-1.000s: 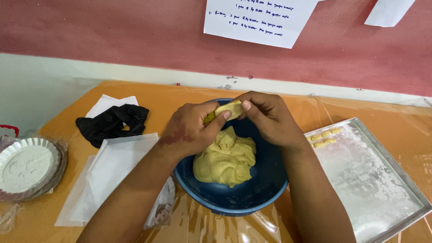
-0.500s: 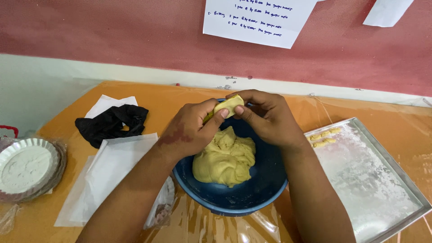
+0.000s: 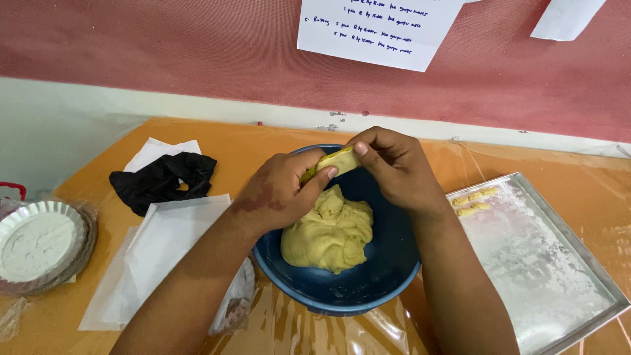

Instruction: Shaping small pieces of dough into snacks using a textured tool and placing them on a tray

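Two hands pinch one small yellow dough piece [image 3: 335, 161] above the blue bowl [image 3: 388, 263]: my left hand [image 3: 279, 194] and right hand [image 3: 394, 164] both close fingertips on it, over the dough mass [image 3: 328, 230]. I judge it could tear or drop into the bowl if I squeeze unevenly. Right of the bowl, shaped dough sticks [image 3: 473, 200] lie on the floured tray [image 3: 591, 269].
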